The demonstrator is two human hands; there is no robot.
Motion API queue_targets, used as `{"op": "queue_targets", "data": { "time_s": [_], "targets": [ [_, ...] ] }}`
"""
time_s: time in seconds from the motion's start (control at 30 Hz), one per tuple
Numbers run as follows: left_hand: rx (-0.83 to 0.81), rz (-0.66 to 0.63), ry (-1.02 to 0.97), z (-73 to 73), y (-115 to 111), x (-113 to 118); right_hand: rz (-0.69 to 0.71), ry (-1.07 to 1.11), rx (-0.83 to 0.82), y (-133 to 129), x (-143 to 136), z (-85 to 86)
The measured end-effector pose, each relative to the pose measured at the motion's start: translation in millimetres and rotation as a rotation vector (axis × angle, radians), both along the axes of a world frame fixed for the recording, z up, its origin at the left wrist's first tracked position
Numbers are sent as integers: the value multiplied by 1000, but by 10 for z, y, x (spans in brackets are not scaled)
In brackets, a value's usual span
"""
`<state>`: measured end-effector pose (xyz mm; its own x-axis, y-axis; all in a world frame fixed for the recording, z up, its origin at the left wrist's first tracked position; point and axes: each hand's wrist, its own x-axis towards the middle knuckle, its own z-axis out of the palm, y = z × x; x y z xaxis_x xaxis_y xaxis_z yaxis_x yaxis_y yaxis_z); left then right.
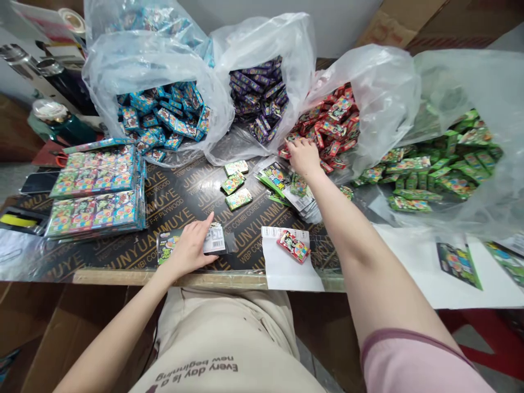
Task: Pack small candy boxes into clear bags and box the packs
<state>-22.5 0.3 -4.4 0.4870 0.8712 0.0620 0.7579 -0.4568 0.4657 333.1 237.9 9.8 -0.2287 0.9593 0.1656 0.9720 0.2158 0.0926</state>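
My left hand (pixel 192 244) lies with fingers apart on a flat clear-wrapped packet (pixel 216 243), which has a printed end and a barcode. At the front edge of the red pile, my right hand (pixel 303 157) has its fingers bent onto a small red packet (pixel 284 153); the fingertips are partly hidden. More red packets (pixel 338 109) fill the clear bag around it. Between my hands, one red packet (pixel 293 245) rests on a white paper sheet (pixel 282 275). Several small green packets (pixel 238 199) lie in a column beyond my left hand.
Printed cards (pixel 274 177) lie below my right wrist. Stacked multi-packs (pixel 94 210) stand at left. Clear bags hold blue packets (pixel 176 117), purple packets (pixel 262 93) and green packets (pixel 458 164). Flasks (pixel 61 87) and a phone (pixel 39 183) sit at far left.
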Motion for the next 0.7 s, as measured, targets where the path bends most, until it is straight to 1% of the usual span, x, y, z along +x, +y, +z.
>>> {"op": "queue_targets", "data": {
  "time_s": [0.07, 0.13, 0.23, 0.3, 0.37, 0.4, 0.47, 0.5, 0.57, 0.6, 0.63, 0.67, 0.7],
  "targets": [
    [-2, 11, 3, -13, 13, -30, 28, 28, 33, -154, -167, 52],
    [-2, 24, 9, -20, 31, -57, 108, 45, 34, -372, -380, 73],
    [2, 24, 18, -15, 55, -74, 267, 67, -67, -660, -618, 32],
    [10, 18, 19, -2, 60, -76, 334, 116, -140, -755, -663, -2],
    [18, 18, 16, 12, 56, -78, 323, 238, -152, -791, -644, -4],
    [20, 23, 14, 17, 51, -82, 285, 343, -132, -806, -632, 4],
    [21, 44, 13, 23, 41, -96, 183, 636, -116, -872, -637, 15],
    [20, 54, 13, 25, 37, -105, 142, 797, -161, -933, -661, 5],
    [19, 64, 18, 25, 32, -126, 108, 1052, -359, -1112, -746, -61],
    [20, 63, 25, 25, 30, -136, 106, 1119, -472, -1220, -795, -113],
    [20, 61, 34, 26, 28, -146, 107, 1140, -554, -1332, -839, -170],
    [19, 58, 45, 28, 26, -156, 113, 1122, -588, -1440, -873, -225],
    [18, 56, 58, 30, 23, -166, 132, 1075, -576, -1539, -893, -273]
  ]
}}
